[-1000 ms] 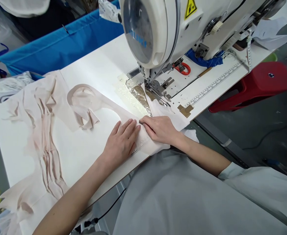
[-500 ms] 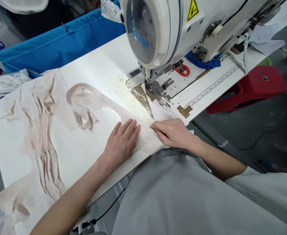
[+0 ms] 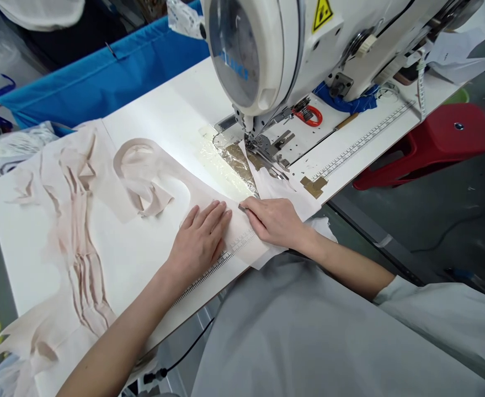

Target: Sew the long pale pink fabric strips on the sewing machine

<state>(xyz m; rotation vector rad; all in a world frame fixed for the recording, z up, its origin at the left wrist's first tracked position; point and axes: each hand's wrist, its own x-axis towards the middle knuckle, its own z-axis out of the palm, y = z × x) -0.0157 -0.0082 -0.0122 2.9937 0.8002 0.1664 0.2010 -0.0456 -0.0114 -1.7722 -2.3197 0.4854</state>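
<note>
Fingers (image 3: pixel 209 219) of the left hand (image 3: pixel 198 237) lie flat and slightly spread, resting on the pale pink fabric (image 3: pixel 237 223) without pinching it. Thumb and forefinger of the right hand (image 3: pixel 274 222) are closed around a small dark tool (image 3: pixel 242 208); only its tip shows, too little to name. It sits at the fabric, just right of the left fingertips.

The fabric lies beneath and between both hands, a corner reaching past the near edge of the white surface (image 3: pixel 155 118) and a strip curling away to the left. It looks light, limp and thin; the printed ruler (image 3: pixel 203 277) shows faintly through it. It probably slips and creases easily, so a flat palm to steady it and a light pinch along its edge should suit.

Farther out, a white cloth piece (image 3: pixel 276 188) runs under the sewing machine (image 3: pixel 242 60), and pleated fabric (image 3: pixel 87 275) lies at left.
</note>
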